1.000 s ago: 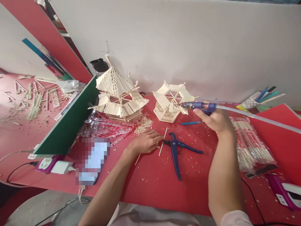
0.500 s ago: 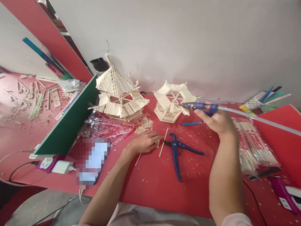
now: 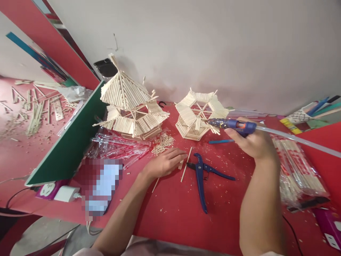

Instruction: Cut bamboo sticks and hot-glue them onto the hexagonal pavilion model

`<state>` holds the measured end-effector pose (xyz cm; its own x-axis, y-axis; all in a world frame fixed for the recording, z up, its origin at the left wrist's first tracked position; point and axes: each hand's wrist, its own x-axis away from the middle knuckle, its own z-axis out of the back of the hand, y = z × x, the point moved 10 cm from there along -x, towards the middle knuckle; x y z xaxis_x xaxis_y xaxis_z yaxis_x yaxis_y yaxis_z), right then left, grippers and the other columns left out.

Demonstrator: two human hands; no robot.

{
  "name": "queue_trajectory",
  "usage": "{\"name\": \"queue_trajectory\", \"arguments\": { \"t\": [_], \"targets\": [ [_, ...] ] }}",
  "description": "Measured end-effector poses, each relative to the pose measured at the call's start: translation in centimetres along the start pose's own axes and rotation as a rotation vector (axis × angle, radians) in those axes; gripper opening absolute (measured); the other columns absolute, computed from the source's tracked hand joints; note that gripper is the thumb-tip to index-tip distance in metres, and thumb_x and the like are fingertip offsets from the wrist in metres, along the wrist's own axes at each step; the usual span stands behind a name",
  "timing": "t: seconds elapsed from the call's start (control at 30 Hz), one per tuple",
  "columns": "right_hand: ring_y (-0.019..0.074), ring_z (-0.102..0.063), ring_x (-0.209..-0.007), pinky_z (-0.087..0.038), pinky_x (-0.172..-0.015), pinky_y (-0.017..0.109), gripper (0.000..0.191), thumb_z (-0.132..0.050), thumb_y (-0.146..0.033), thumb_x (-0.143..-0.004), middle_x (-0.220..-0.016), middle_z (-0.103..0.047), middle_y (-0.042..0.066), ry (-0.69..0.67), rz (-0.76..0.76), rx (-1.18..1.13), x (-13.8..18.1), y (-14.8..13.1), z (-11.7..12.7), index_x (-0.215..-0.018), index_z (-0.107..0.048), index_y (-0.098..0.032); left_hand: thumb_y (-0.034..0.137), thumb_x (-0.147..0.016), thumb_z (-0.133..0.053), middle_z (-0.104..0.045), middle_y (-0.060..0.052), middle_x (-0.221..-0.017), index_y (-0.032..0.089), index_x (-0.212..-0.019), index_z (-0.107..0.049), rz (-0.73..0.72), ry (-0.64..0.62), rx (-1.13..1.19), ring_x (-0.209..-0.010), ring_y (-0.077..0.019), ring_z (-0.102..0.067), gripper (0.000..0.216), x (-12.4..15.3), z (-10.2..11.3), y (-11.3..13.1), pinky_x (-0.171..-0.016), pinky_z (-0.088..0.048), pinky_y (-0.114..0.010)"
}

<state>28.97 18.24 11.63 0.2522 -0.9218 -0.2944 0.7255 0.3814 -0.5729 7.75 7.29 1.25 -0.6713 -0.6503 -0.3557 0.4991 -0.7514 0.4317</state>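
Note:
My right hand (image 3: pixel 253 142) grips a blue glue gun (image 3: pixel 231 123) with a long clear glue stick trailing right; its nozzle touches the right side of a small hexagonal stick model (image 3: pixel 198 113). My left hand (image 3: pixel 165 163) lies on the red table (image 3: pixel 170 209), its fingers stretched over short wooden sticks (image 3: pixel 185 164). Blue cutting pliers (image 3: pixel 201 174) lie just right of that hand. A taller two-tier stick pagoda (image 3: pixel 128 103) stands to the left.
Clear red-printed wrappers (image 3: pixel 119 147) and cut stick bits lie by the pagoda. A green board (image 3: pixel 66 142) leans at the left, with a blurred phone (image 3: pixel 99 186) and power strip (image 3: pixel 52 190) below it. Packs of sticks (image 3: pixel 298 170) lie at the right. A blue pen (image 3: pixel 221 141) lies behind the pliers.
The view has shifted slightly; my right hand with the glue gun stays at the small model. My left hand remains on the sticks.

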Motion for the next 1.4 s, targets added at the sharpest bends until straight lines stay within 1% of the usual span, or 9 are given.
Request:
{"name": "queue_trajectory", "arguments": {
  "t": [0.13,0.3,0.43,0.63,0.77,0.87,1.03,1.3,1.4],
  "targets": [
    [0.0192,-0.052,-0.059,-0.039,-0.058,0.033,0.035,-0.063,-0.055,-0.090,-0.065,-0.057,0.001,0.016,0.001,0.005,0.0,0.0,0.2,-0.072,-0.053,-0.026,0.002,-0.095,-0.041,-0.063,-0.013,-0.135,0.020,-0.143,-0.047,0.085,0.111,0.028,-0.129,-0.0205,-0.059,0.051,0.1,1.2,-0.7,-0.107,-0.053,-0.038],
    [0.0172,-0.051,-0.057,-0.037,-0.056,0.032,0.034,-0.066,-0.051,-0.088,-0.062,-0.055,-0.001,0.049,0.010,-0.018,0.0,0.3,0.5,-0.072,-0.054,-0.024,0.001,-0.090,-0.044,-0.058,-0.012,-0.143,0.022,-0.148,-0.042,0.183,0.143,0.081,-0.132,-0.0201,-0.058,0.062,0.9,0.5,-2.2,-0.107,-0.054,-0.036],
    [0.0164,-0.050,-0.053,-0.036,-0.053,0.031,0.031,-0.066,-0.049,-0.089,-0.060,-0.055,-0.003,0.037,0.012,-0.098,0.1,0.8,0.5,-0.073,-0.057,-0.024,0.002,-0.089,-0.045,-0.062,-0.010,-0.139,0.024,-0.148,-0.044,0.235,0.144,0.117,-0.125,-0.0191,-0.063,0.062,1.3,-0.3,-2.9,-0.103,-0.056,-0.033],
    [0.0154,-0.051,-0.056,-0.036,-0.055,0.031,0.032,-0.068,-0.047,-0.089,-0.062,-0.055,-0.002,0.017,0.003,-0.106,0.1,0.9,0.3,-0.071,-0.055,-0.024,0.004,-0.095,-0.045,-0.071,-0.008,-0.121,0.023,-0.142,-0.050,0.287,0.165,0.143,-0.108,-0.0162,-0.070,0.051,1.5,-0.5,-3.1,-0.092,-0.059,-0.026],
    [0.0147,-0.048,-0.056,-0.035,-0.055,0.030,0.030,-0.067,-0.045,-0.089,-0.063,-0.052,-0.003,0.008,-0.004,-0.105,-0.1,0.6,0.2,-0.074,-0.055,-0.024,0.012,-0.100,-0.050,-0.073,-0.006,-0.106,0.021,-0.130,-0.057,0.314,0.272,0.094,-0.095,-0.0141,-0.072,0.031,1.6,0.7,-3.2,-0.084,-0.058,-0.023],
    [0.0145,-0.046,-0.055,-0.035,-0.053,0.030,0.032,-0.066,-0.047,-0.090,-0.062,-0.050,-0.003,0.015,-0.009,-0.105,-0.2,0.3,0.2,-0.072,-0.053,-0.024,0.019,-0.102,-0.053,-0.072,-0.004,-0.096,0.021,-0.118,-0.060,0.322,0.298,0.041,-0.085,-0.0134,-0.071,0.018,1.4,1.4,-3.0,-0.077,-0.056,-0.022],
    [0.0146,-0.045,-0.053,-0.035,-0.052,0.031,0.035,-0.065,-0.050,-0.090,-0.060,-0.048,-0.003,0.038,0.061,-0.076,-0.3,-1.0,0.5,-0.071,-0.051,-0.025,0.020,-0.101,-0.055,-0.068,-0.002,-0.085,0.020,-0.109,-0.063,0.254,0.320,-0.075,-0.072,-0.0114,-0.066,0.012,1.0,3.0,-1.9,-0.067,-0.051,-0.020],
    [0.0164,-0.053,-0.057,-0.039,-0.056,0.032,0.038,-0.064,-0.055,-0.089,-0.062,-0.056,-0.002,0.072,0.064,-0.037,-0.5,-0.9,0.5,-0.069,-0.049,-0.025,0.018,-0.097,-0.061,-0.067,-0.002,-0.086,0.020,-0.104,-0.071,0.233,0.512,-0.078,-0.076,-0.0112,-0.066,0.012,1.5,4.8,-2.3,-0.071,-0.054,-0.020],
    [0.0166,-0.053,-0.056,-0.039,-0.056,0.032,0.038,-0.063,-0.055,-0.089,-0.061,-0.055,-0.002,0.069,0.068,-0.049,-0.6,-0.6,0.3,-0.069,-0.048,-0.026,0.016,-0.096,-0.061,-0.068,-0.003,-0.091,0.020,-0.110,-0.070,0.240,0.519,-0.076,-0.081,-0.0120,-0.067,0.017,1.5,4.7,-2.5,-0.076,-0.055,-0.021]
  ]
}}
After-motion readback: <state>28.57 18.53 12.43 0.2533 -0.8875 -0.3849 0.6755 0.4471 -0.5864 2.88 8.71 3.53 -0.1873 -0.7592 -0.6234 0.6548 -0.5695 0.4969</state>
